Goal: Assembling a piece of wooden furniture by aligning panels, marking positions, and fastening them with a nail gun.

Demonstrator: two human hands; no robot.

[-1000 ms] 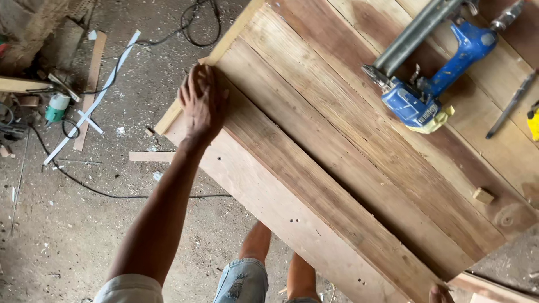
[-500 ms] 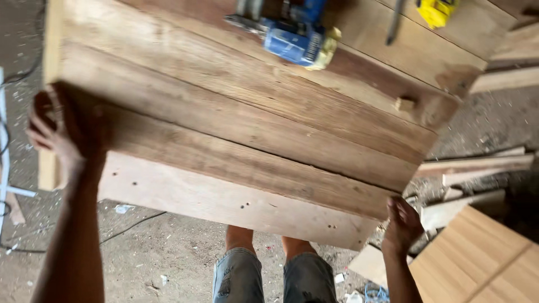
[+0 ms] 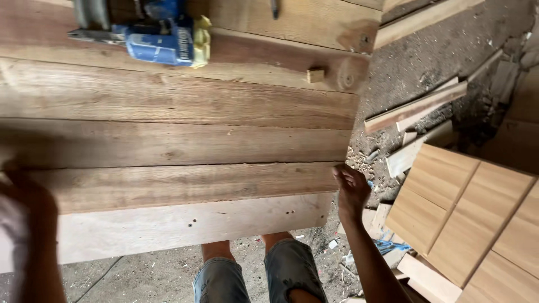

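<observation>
Holding the nearest plank [image 3: 185, 185] by its two ends, we list what lies before us.

Item: our right hand [image 3: 351, 188], fingers curled against the right end of that plank, gripping it at the corner.

Item: our left hand [image 3: 25, 196], blurred at the picture's edge, laid on the plank's left end; whether it is clenched there we cannot tell.

Item: the plank itself, long, rough-sawn, reddish brown, lying along the near side of a top made of like boards [image 3: 179, 106], above a paler board [image 3: 185, 227] with small holes. We judge it stiff and fairly heavy, splintery rather than slippery, best taken at both ends with the weight shared.

Item: a blue power tool [image 3: 160, 42] with a yellow part, resting on the far boards, and a small wood block [image 3: 315, 76] near the right end.

Item: pale panelled pieces [image 3: 471, 213] on the dusty floor to the right, with loose strips [image 3: 418, 106] beyond.
</observation>
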